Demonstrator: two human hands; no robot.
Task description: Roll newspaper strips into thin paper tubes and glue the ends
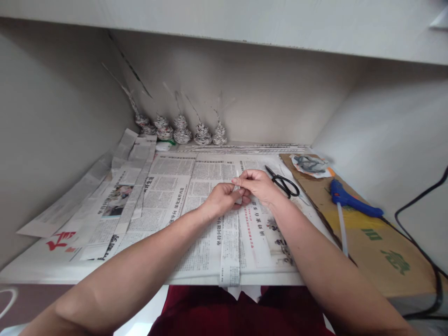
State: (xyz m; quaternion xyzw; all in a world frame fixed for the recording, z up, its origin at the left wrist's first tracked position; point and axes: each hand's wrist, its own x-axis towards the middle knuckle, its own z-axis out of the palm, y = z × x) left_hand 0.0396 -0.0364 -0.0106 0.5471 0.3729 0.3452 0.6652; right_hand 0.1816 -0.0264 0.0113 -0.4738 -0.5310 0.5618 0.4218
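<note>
A narrow newspaper strip (229, 261) runs from the table's front edge up to my hands, over newspaper sheets (175, 205) spread on the table. My left hand (224, 198) pinches the strip's upper end between thumb and fingers. Touching it, my right hand (255, 184) is closed on the same end, fingertips together. The paper between the fingertips is mostly hidden. Just right of my right hand lie black-handled scissors (285, 183), blades pointing away to the left.
Several woven paper gourds (182, 129) stand along the back wall beside thin rolled paper sticks (245, 149). Cut newspaper strips (119, 191) lie at left. On the right, a blue glue gun (353, 200) with a cord rests on cardboard (371, 247). A shelf (224, 23) overhangs the table.
</note>
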